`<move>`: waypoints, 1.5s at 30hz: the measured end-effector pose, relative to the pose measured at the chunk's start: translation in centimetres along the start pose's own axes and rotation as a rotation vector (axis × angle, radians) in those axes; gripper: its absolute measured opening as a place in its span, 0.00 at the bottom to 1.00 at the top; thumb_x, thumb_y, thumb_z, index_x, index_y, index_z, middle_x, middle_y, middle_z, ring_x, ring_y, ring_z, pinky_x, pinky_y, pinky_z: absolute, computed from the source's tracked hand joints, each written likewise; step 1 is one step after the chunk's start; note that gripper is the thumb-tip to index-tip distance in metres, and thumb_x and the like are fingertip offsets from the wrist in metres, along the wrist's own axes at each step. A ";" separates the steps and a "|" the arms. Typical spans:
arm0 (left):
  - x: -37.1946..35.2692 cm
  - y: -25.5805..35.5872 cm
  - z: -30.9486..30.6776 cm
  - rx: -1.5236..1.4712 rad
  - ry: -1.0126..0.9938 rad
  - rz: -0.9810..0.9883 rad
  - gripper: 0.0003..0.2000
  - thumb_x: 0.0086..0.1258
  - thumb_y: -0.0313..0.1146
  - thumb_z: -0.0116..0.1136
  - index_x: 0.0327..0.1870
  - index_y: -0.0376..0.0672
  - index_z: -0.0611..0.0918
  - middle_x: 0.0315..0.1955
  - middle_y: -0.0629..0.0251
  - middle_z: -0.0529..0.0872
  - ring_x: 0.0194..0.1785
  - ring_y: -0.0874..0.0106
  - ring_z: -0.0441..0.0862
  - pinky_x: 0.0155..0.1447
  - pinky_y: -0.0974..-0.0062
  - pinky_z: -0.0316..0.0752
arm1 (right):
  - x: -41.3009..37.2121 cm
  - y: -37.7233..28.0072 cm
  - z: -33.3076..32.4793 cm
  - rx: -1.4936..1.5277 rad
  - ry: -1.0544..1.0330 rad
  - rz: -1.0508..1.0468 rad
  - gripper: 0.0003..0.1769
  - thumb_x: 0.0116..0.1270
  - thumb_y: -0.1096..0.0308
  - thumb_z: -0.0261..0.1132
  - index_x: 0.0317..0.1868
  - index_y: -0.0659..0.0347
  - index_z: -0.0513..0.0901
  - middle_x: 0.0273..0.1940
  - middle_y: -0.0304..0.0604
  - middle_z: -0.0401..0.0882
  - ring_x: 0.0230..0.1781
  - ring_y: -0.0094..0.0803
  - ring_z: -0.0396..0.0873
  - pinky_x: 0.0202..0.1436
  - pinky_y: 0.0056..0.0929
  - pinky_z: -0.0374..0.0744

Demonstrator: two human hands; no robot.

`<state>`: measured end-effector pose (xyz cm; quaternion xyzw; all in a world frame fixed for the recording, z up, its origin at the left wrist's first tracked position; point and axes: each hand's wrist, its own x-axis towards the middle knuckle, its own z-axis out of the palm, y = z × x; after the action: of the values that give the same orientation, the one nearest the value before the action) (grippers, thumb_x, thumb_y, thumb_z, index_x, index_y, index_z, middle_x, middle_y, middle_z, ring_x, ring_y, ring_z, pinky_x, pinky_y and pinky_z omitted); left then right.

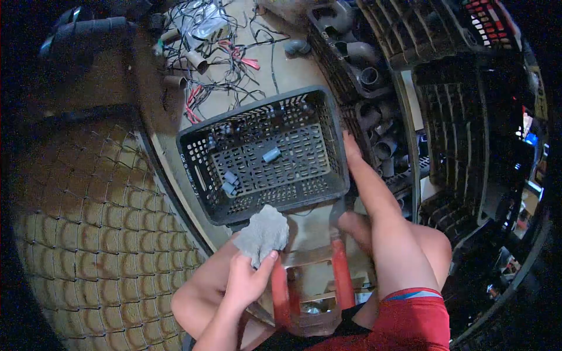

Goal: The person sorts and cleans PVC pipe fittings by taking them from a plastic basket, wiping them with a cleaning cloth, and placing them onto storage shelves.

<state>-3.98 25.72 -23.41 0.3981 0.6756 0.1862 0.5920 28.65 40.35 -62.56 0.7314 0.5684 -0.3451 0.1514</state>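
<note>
A black plastic crate (199,169) lies in front of me, with a few small grey pipe fittings (271,155) on its slotted bottom. My right hand (351,149) grips the crate's right rim. Just below the crate's near edge, my left hand (246,279) holds up a crumpled grey cloth (266,233). The cloth overlaps the crate's near rim in the view; whether it touches I cannot tell.
Other black crates (351,70) filled with grey pipe elbows stand to the right. Tangled wires with red clips (225,58) and cardboard tubes lie beyond the crate. A red metal frame (341,272) sits between my knees. Patterned paving (88,222) covers the left.
</note>
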 end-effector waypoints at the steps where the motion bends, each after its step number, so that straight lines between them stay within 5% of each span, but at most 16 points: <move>1: 0.0 0.2 -0.1 0.007 -0.012 -0.021 0.13 0.69 0.30 0.59 0.52 0.35 0.81 0.44 0.52 0.87 0.49 0.61 0.84 0.56 0.66 0.75 | -0.1 0.4 0.3 0.093 0.023 0.058 0.35 0.66 0.75 0.54 0.74 0.52 0.60 0.67 0.57 0.64 0.51 0.54 0.78 0.50 0.43 0.82; 5: -0.3 0.6 -0.2 0.014 0.002 -0.014 0.13 0.69 0.31 0.60 0.51 0.35 0.82 0.44 0.52 0.87 0.49 0.60 0.84 0.56 0.66 0.75 | -1.7 0.1 -0.9 -0.170 -0.096 -0.119 0.29 0.69 0.63 0.55 0.70 0.52 0.64 0.63 0.62 0.68 0.55 0.59 0.75 0.58 0.51 0.78; 8: -0.5 0.5 -0.1 0.004 0.030 0.047 0.13 0.69 0.31 0.59 0.51 0.35 0.82 0.43 0.52 0.87 0.49 0.60 0.84 0.56 0.66 0.75 | -2.3 0.3 -1.6 0.277 -0.085 0.210 0.26 0.69 0.59 0.55 0.66 0.54 0.68 0.61 0.64 0.69 0.53 0.63 0.77 0.58 0.56 0.76; 9: -0.7 0.8 -0.2 0.025 0.029 0.051 0.13 0.69 0.31 0.59 0.51 0.35 0.82 0.43 0.52 0.87 0.49 0.60 0.84 0.56 0.66 0.75 | -1.6 2.6 -0.4 -0.034 -0.047 -0.196 0.24 0.70 0.61 0.54 0.64 0.56 0.70 0.61 0.63 0.70 0.50 0.63 0.79 0.56 0.55 0.78; 11: -1.1 1.1 -0.2 0.028 0.033 0.069 0.13 0.69 0.31 0.59 0.51 0.36 0.82 0.43 0.52 0.87 0.48 0.60 0.84 0.56 0.66 0.75 | -2.2 3.3 -1.1 -0.370 0.001 -0.601 0.22 0.70 0.63 0.53 0.62 0.58 0.72 0.60 0.63 0.71 0.48 0.62 0.80 0.55 0.54 0.79; 12: -1.2 1.1 0.0 -0.009 0.036 0.083 0.13 0.69 0.32 0.59 0.51 0.36 0.82 0.43 0.52 0.87 0.48 0.60 0.84 0.56 0.66 0.75 | -3.6 2.3 -1.9 -0.146 -0.045 -0.402 0.20 0.70 0.64 0.53 0.59 0.60 0.75 0.58 0.63 0.73 0.47 0.61 0.80 0.53 0.53 0.80; 14: -1.2 2.0 0.2 -0.065 0.014 0.148 0.13 0.69 0.32 0.59 0.51 0.36 0.82 0.43 0.52 0.87 0.48 0.61 0.84 0.56 0.67 0.75 | -7.2 0.4 -4.6 -0.079 -0.042 -0.350 0.17 0.68 0.66 0.54 0.54 0.62 0.78 0.55 0.64 0.74 0.48 0.59 0.80 0.53 0.50 0.80; 15: -1.5 2.7 -0.1 -0.033 0.019 0.116 0.13 0.69 0.32 0.59 0.50 0.36 0.83 0.43 0.52 0.88 0.48 0.62 0.85 0.55 0.67 0.75 | -9.2 -0.1 -6.2 -0.236 -0.017 -0.494 0.16 0.67 0.66 0.55 0.52 0.64 0.79 0.54 0.65 0.75 0.50 0.57 0.80 0.53 0.48 0.79; 20: -1.5 1.6 -0.2 0.019 0.146 0.231 0.14 0.69 0.38 0.61 0.45 0.34 0.85 0.36 0.54 0.89 0.41 0.66 0.86 0.49 0.67 0.77 | -11.8 -0.4 -9.9 -0.898 -0.024 -0.656 0.12 0.63 0.62 0.61 0.42 0.52 0.89 0.56 0.38 0.78 0.58 0.45 0.73 0.56 0.40 0.75; 23: -2.7 3.4 -0.3 0.016 0.248 0.245 0.18 0.69 0.42 0.62 0.43 0.31 0.84 0.35 0.54 0.89 0.39 0.68 0.85 0.46 0.66 0.77 | -13.9 0.2 -10.7 -0.600 0.073 -0.526 0.11 0.56 0.68 0.66 0.39 0.59 0.88 0.53 0.45 0.77 0.55 0.49 0.75 0.55 0.45 0.78; 26: -1.7 1.4 -1.3 -0.053 0.230 0.311 0.19 0.69 0.44 0.62 0.44 0.31 0.84 0.36 0.53 0.89 0.40 0.67 0.85 0.47 0.66 0.77 | -26.1 -5.3 -19.9 -0.776 0.064 -0.570 0.18 0.51 0.72 0.68 0.46 0.62 0.84 0.51 0.51 0.76 0.52 0.49 0.78 0.55 0.44 0.79; 28: -0.6 0.2 -1.7 -0.044 0.275 0.277 0.21 0.69 0.45 0.61 0.45 0.30 0.84 0.37 0.53 0.89 0.42 0.65 0.85 0.48 0.66 0.77 | -30.9 -7.2 -23.2 -0.282 0.194 -0.698 0.25 0.51 0.74 0.66 0.53 0.61 0.79 0.50 0.53 0.76 0.52 0.51 0.77 0.54 0.43 0.79; 32: -1.5 1.3 -1.6 -0.064 0.423 0.308 0.23 0.68 0.47 0.62 0.43 0.29 0.84 0.37 0.52 0.88 0.43 0.64 0.86 0.50 0.66 0.77 | -39.9 -10.4 -35.0 0.077 0.779 -1.137 0.27 0.46 0.79 0.66 0.51 0.55 0.77 0.47 0.53 0.76 0.48 0.55 0.78 0.55 0.44 0.79; 36: 0.7 -1.1 -1.4 -0.056 0.284 0.286 0.24 0.66 0.49 0.63 0.45 0.31 0.84 0.41 0.50 0.88 0.46 0.62 0.86 0.52 0.65 0.77 | -47.8 -10.4 -48.7 -0.002 1.304 -1.017 0.19 0.48 0.79 0.66 0.44 0.60 0.81 0.47 0.52 0.75 0.52 0.52 0.76 0.57 0.39 0.77; 38: 1.5 -1.5 -1.1 -0.052 0.289 0.268 0.24 0.66 0.49 0.63 0.44 0.30 0.84 0.41 0.49 0.88 0.46 0.60 0.86 0.52 0.64 0.77 | -47.7 -8.0 -53.8 -0.052 1.437 -0.744 0.16 0.48 0.76 0.67 0.41 0.59 0.83 0.48 0.53 0.75 0.53 0.53 0.76 0.58 0.40 0.77; 45: 2.4 -2.0 -0.4 0.053 0.317 0.336 0.24 0.66 0.50 0.63 0.43 0.31 0.85 0.39 0.46 0.88 0.46 0.54 0.86 0.51 0.63 0.77 | -42.3 3.9 -59.8 0.015 1.391 0.097 0.26 0.50 0.57 0.69 0.50 0.61 0.85 0.58 0.65 0.75 0.58 0.59 0.75 0.63 0.45 0.74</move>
<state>-4.99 26.42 -26.33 0.4864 0.6889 0.3245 0.4284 47.29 45.06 8.24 0.8082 0.4977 0.2066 -0.2376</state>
